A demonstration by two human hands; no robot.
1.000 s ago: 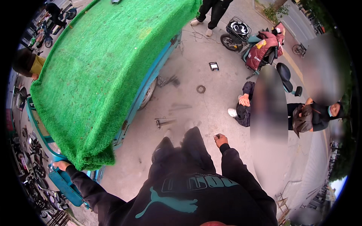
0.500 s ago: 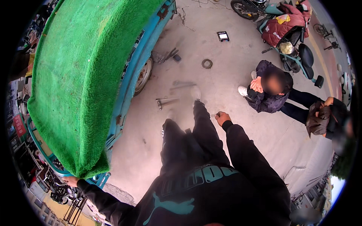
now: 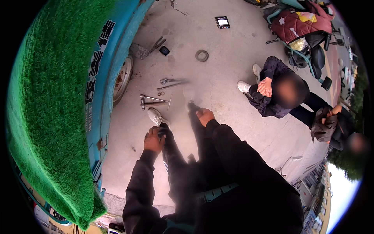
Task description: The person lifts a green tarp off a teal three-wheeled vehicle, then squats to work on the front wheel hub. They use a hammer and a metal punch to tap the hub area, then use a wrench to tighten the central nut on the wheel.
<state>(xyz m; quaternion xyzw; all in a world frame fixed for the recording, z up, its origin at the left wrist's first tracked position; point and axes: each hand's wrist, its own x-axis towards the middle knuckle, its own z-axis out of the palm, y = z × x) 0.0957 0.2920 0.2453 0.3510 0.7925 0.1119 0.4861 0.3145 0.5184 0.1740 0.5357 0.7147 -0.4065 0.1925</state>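
My left hand [image 3: 154, 140] is by my left leg, fingers bent but apart, holding nothing that I can see. My right hand [image 3: 204, 116] is over my right leg with curled fingers; what they hold, if anything, is hidden. Just beyond my left shoe [image 3: 155, 116] lie a hammer [image 3: 154, 104], a metal rod [image 3: 148, 97], an adjustable wrench [image 3: 169, 81], another tool [image 3: 170, 86] and small rings [image 3: 161, 94] on the concrete. Farther off are a dark coiled ring [image 3: 201, 55], pliers [image 3: 157, 43] and a small dark square object [image 3: 164, 50].
A turquoise vehicle [image 3: 102, 89] with green artificial turf [image 3: 50, 109] and a wheel [image 3: 122, 81] stands left. At right a person [image 3: 269, 105] crouches, another person [image 3: 337, 128] stands behind, and a scooter with a quilted cover [image 3: 298, 29] is parked. A boxed device [image 3: 223, 22] lies ahead.
My left hand has left the vehicle's edge and moved to my left leg. My right hand has shifted up-left. The view has moved forward and down, bringing the tools closer.
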